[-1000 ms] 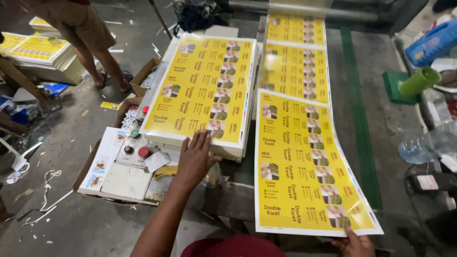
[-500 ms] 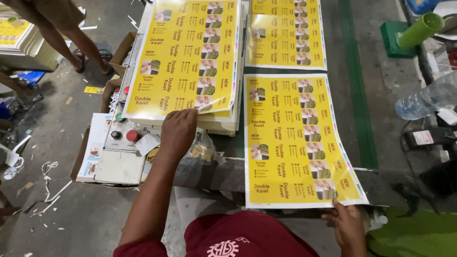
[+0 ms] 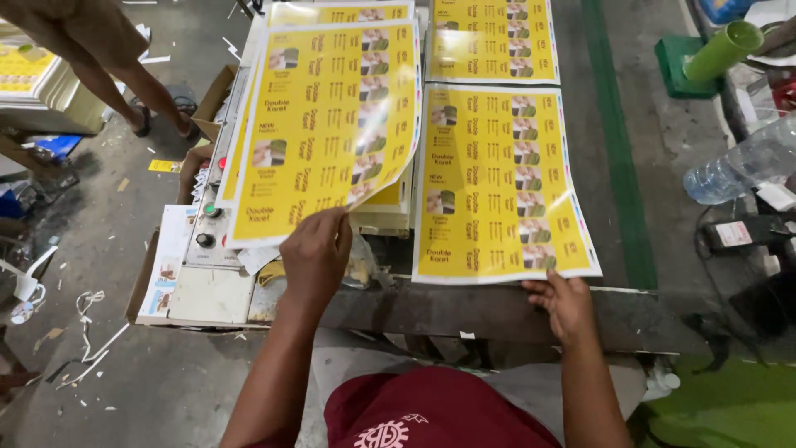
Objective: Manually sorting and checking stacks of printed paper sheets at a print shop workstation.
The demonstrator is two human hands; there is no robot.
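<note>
My left hand (image 3: 316,250) grips the near edge of a large yellow printed sheet (image 3: 323,124) and holds it lifted, curling off the stack of yellow sheets (image 3: 390,199) beneath. My right hand (image 3: 565,304) pinches the near edge of a second yellow printed sheet (image 3: 497,178), which lies flat on the machine bed to the right. Another yellow sheet (image 3: 489,37) lies further along the bed, beyond it.
A control panel with round buttons (image 3: 205,228) sits left of the stack. A clear plastic bottle (image 3: 742,170) and a green tube (image 3: 721,51) lie at the right. Another person's legs (image 3: 124,83) stand at the upper left on a littered concrete floor. A green stripe (image 3: 618,166) runs along the bed.
My left hand has taken hold of the top sheet's near edge and raised it off the stack. My right hand stays on the right sheet's corner. The view has shifted nearer.
</note>
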